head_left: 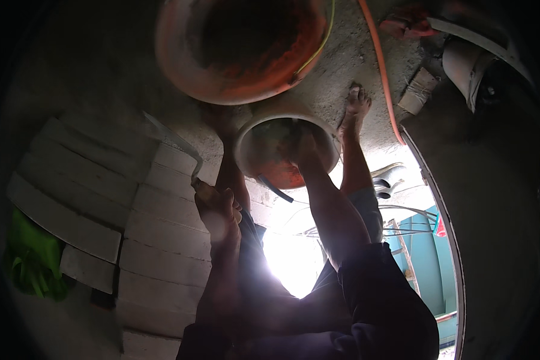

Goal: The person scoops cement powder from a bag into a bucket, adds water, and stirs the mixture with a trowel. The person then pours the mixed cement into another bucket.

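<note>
Trowel in the Left Hand, Right Hand Inside the Bucket

The person's left hand [217,211] is closed around the handle of a trowel [175,138], which has a pale grip and a narrow metal neck. The blade points away from the body, toward the upper left, and it is lifted in front of the pale rectangular blocks [165,240].

The right arm goes down into a round bucket [240,149], which stands on the floor between the two bare feet. The right hand [303,144] is inside it, but the interior is dim, so one cannot tell whether the fingers are spread or hold something. The inner wall of the bucket shows a reddish colour, and a dark bluish strip [276,189] lies across its near edge.

Just beyond the bucket there is a larger orange-red tub [177,66], with a thin yellow cord [323,45] over its right side. An orange hose [380,60] runs to the right of the right foot.
</note>
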{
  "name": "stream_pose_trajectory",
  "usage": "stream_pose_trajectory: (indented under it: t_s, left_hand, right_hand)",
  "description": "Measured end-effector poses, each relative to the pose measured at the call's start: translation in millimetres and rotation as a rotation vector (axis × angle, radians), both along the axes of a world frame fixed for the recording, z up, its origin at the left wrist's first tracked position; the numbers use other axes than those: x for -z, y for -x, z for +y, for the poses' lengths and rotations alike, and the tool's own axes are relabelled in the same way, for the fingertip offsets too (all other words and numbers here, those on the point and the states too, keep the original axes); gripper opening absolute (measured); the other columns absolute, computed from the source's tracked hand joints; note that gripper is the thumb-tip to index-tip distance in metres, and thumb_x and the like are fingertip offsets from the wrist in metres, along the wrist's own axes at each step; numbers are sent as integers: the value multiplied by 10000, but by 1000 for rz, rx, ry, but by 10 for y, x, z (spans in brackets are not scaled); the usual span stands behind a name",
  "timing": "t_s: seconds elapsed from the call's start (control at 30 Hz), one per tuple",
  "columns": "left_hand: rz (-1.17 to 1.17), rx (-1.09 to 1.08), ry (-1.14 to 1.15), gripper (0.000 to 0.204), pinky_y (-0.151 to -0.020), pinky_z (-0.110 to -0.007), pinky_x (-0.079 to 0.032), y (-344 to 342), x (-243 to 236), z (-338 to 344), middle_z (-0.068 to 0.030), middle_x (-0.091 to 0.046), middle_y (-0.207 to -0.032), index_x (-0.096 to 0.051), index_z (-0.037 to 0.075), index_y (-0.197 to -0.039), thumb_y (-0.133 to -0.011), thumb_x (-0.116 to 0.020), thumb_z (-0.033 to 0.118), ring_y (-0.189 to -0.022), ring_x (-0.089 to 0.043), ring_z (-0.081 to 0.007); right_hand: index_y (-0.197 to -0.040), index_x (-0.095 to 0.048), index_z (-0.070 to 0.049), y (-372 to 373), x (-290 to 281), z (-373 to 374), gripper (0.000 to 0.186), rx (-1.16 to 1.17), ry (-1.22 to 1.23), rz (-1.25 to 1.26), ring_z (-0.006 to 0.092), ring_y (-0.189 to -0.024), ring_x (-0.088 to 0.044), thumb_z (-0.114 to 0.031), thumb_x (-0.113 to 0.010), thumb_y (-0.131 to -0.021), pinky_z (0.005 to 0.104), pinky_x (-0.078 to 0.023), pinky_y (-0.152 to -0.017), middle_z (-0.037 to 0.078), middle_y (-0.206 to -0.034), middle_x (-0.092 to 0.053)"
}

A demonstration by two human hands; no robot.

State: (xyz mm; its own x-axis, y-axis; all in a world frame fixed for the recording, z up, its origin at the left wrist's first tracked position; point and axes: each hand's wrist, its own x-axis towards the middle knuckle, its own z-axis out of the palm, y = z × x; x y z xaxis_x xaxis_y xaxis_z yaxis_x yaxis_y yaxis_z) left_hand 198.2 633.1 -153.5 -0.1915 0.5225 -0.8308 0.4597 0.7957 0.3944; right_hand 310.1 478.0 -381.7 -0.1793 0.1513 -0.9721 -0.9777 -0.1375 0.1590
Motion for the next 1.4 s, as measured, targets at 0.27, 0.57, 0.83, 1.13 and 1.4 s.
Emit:
stream_pose_trajectory:
  t_s: [0.27,0.57,0.83,1.13,1.4]
  left_hand:
    - [-47,-109,35,453,-589,-320,-489,191,128,-48,-44,-501,-724,-421,42,-1206,-843,-694,54,-592,-499,-140]
    - [-105,-25,17,463,-670,-302,-494,112,42,133,-68,-503,-877,-397,-3,-1251,-860,-642,38,-684,-527,-144]
    - [-43,-42,-113,270,-569,-308,-464,-80,156,-55,-41,-490,-667,-455,18,-1038,-828,-624,35,-583,-494,-130]
    - [171,152,-112,351,-584,-299,-492,-123,55,-200,-57,-535,-800,-473,25,-1099,-800,-649,78,-595,-523,-134]
    - [300,1109,-346,293,-543,-315,-517,-230,5,-555,-103,-595,-908,-559,82,-1096,-864,-697,197,-738,-618,-186]
  right_hand:
    - [-1206,-578,-39,615,475,236,319,319,118,-94,239,-860,-678,-286,-565,-1004,399,-564,-737,117,-1018,-664]
    - [-1192,-584,-63,584,-216,135,296,354,65,-94,244,-804,-671,-293,-532,-1014,397,-561,-653,115,-966,-668]
    - [-1144,-507,-94,-223,-2210,-233,199,375,-158,165,170,-618,-567,-218,-536,-992,315,-496,-522,54,-777,-551]
    - [-969,-523,-153,-2714,-687,-1635,128,207,-348,-153,183,-607,-531,-237,-620,-968,370,-489,-528,24,-740,-515]
    - [-1008,-623,-65,-3728,53,-2206,260,-580,279,-1052,215,-693,-628,-320,-640,-960,373,-514,-622,116,-802,-629]
